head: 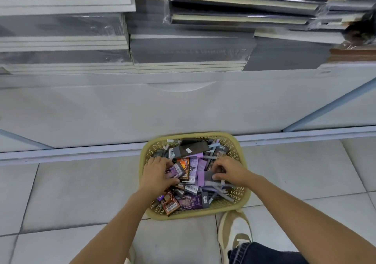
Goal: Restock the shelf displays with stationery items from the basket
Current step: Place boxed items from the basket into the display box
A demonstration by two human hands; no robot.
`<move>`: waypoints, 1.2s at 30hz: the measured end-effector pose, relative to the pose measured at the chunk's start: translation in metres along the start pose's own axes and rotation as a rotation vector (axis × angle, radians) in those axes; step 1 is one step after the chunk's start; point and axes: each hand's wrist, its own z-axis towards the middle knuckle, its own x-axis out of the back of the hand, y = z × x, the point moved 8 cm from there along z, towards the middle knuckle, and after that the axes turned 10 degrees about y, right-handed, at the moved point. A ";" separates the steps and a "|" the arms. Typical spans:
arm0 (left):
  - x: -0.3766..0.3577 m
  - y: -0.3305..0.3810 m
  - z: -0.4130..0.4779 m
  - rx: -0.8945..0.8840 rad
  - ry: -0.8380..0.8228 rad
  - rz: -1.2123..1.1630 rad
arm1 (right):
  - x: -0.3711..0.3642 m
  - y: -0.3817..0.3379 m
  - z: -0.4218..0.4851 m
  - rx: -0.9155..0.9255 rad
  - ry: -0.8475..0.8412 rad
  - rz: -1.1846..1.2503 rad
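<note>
Reaching into a tan plastic basket [243, 197] on the tiled floor [81, 192], a person works through a heap of stationery with both hands. The left hand [157, 172] lies over the basket's left side, fingers above and thumb below curled round a purple packet [174, 171] with a barcode label. The right hand [231, 171], just across the heap, pinches a grey box [209, 176] between thumb and bent fingers. Between and around the hands lie more packets [190, 201] in purple, orange and black, and grey and lilac pens [218, 190] run under the right wrist. The basket stands close against the foot of a white shelf [183, 109]. Above, stacked notebooks [191, 50] in clear wrap fill the shelf, their covers blurred and the upper stacks cut off by the frame. Print on the packets is too small to read. What sits beneath either palm is hidden. A beige-and-white shoe [234, 229] stands just beside the basket's near corner, with a dark denim trouser leg [262, 253] cut off at the bottom edge.
</note>
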 end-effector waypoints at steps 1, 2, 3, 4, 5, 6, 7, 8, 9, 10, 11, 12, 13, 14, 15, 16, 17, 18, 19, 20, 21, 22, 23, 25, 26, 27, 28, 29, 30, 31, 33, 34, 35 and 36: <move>0.002 -0.001 0.000 0.023 0.019 -0.038 | 0.006 0.000 -0.002 -0.018 -0.022 0.084; 0.005 -0.001 -0.001 0.053 0.043 -0.095 | 0.012 -0.001 -0.004 -0.033 -0.038 0.161; 0.009 -0.003 -0.002 0.097 0.067 -0.175 | 0.019 -0.002 -0.005 -0.049 -0.044 0.231; 0.012 -0.004 -0.003 0.142 0.088 -0.259 | 0.027 -0.002 -0.006 -0.072 -0.030 0.310; 0.015 -0.005 -0.004 0.179 0.100 -0.328 | 0.034 -0.003 -0.006 -0.104 0.004 0.405; 0.017 -0.005 -0.005 0.209 0.098 -0.397 | 0.041 -0.005 -0.005 -0.142 0.050 0.513; 0.018 -0.004 -0.007 0.245 0.085 -0.501 | 0.047 -0.009 -0.005 -0.177 0.095 0.623; 0.018 -0.002 -0.009 0.283 0.071 -0.647 | 0.050 -0.015 -0.004 -0.200 0.130 0.729; 0.018 0.001 -0.011 0.322 0.064 -0.802 | 0.052 -0.023 -0.002 -0.214 0.154 0.821; 0.018 0.004 -0.012 0.363 0.064 -0.948 | 0.051 -0.032 0.000 -0.221 0.166 0.895; 0.017 0.006 -0.013 0.410 0.056 -1.079 | 0.049 -0.041 0.002 -0.224 0.167 0.945; 0.015 0.009 -0.015 0.460 0.031 -1.202 | 0.045 -0.051 0.004 -0.222 0.158 0.967; 0.012 0.011 -0.017 0.499 -0.008 -1.290 | 0.040 -0.061 0.006 -0.211 0.143 0.958; 0.010 0.014 -0.020 0.505 -0.050 -1.326 | 0.034 -0.071 0.006 -0.190 0.126 0.930; 0.010 0.015 -0.022 0.486 -0.079 -1.312 | 0.029 -0.080 0.007 -0.159 0.103 0.911; 0.009 0.014 -0.024 0.467 -0.089 -1.285 | 0.024 -0.088 0.006 -0.122 0.068 0.919; 0.009 0.011 -0.027 0.460 -0.087 -1.261 | 0.020 -0.095 0.004 -0.093 0.025 0.956; 0.008 0.004 -0.030 0.468 -0.081 -1.242 | 0.016 -0.098 0.003 -0.083 -0.011 0.997; 0.007 -0.001 -0.032 0.480 -0.078 -1.221 | 0.014 -0.096 0.002 -0.103 -0.011 1.009; 0.007 -0.007 -0.035 0.491 -0.077 -1.205 | 0.013 -0.087 0.003 -0.157 0.046 0.963; 0.006 -0.011 -0.038 0.509 -0.073 -1.199 | 0.013 -0.072 0.004 -0.235 0.135 0.856; 0.006 -0.016 -0.041 0.536 -0.061 -1.207 | 0.010 -0.056 0.003 -0.324 0.214 0.713; 0.006 -0.021 -0.043 0.571 -0.043 -1.226 | 0.005 -0.044 0.001 -0.409 0.248 0.593; 0.005 -0.028 -0.047 0.637 -0.006 -1.285 | -0.017 -0.035 -0.003 -0.492 0.186 0.467; 0.005 -0.029 -0.049 0.663 0.005 -1.305 | -0.028 -0.037 -0.003 -0.493 0.149 0.451; 0.005 -0.030 -0.050 0.678 0.009 -1.311 | -0.037 -0.040 -0.003 -0.495 0.142 0.469; 0.006 -0.030 -0.050 0.685 0.012 -1.308 | -0.044 -0.042 -0.003 -0.510 0.158 0.520; 0.007 -0.030 -0.050 0.686 0.016 -1.306 | -0.049 -0.043 -0.002 -0.541 0.177 0.609; 0.008 -0.031 -0.050 0.693 0.023 -1.306 | -0.053 -0.043 -0.003 -0.583 0.180 0.722; 0.010 -0.031 -0.050 0.704 0.033 -1.310 | -0.055 -0.043 -0.005 -0.626 0.157 0.825; 0.013 -0.030 -0.049 0.722 0.041 -1.329 | -0.052 -0.043 -0.011 -0.657 0.000 0.887; 0.015 -0.029 -0.049 0.721 0.034 -1.337 | -0.047 -0.043 -0.015 -0.650 -0.108 0.845; 0.016 -0.025 -0.048 0.716 0.024 -1.338 | -0.038 -0.043 -0.020 -0.633 -0.206 0.780; 0.017 -0.022 -0.047 0.708 0.016 -1.336 | -0.028 -0.042 -0.023 -0.602 -0.283 0.701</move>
